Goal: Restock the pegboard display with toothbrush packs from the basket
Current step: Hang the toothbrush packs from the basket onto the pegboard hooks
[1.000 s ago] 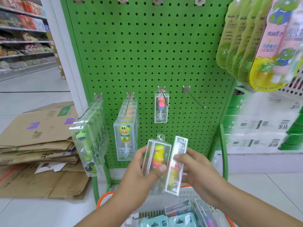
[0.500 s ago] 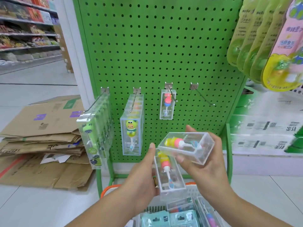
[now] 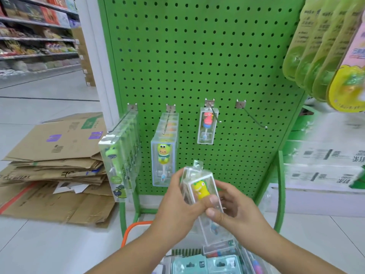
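Glossy pale floor tiles run past a bright green metal pegboard [image 3: 197,56], its face dotted with evenly spaced round holes. Four thin wire hooks jut from it in a row: the leftmost carries a thick row of clear rigid plastic packs [image 3: 120,161] with green figures, the next a row of clear boxes [image 3: 164,155] with a yellow figure in front, the third a single pack [image 3: 206,126] with a pink figure, and the rightmost hook [image 3: 254,117] is bare. Flattened corrugated cardboard [image 3: 53,165] lies stacked on the floor to the left.

Below the hooks, both hands hold two clear rectangular toothbrush packs [image 3: 200,189] pressed together (a yellow figure shows in the front one). The left hand [image 3: 177,202] curls round them, thumb across the front; the right hand [image 3: 235,206] grips the lower part, fingers curled. Beneath sits the basket [image 3: 136,227], orange-rimmed, with more packs inside.
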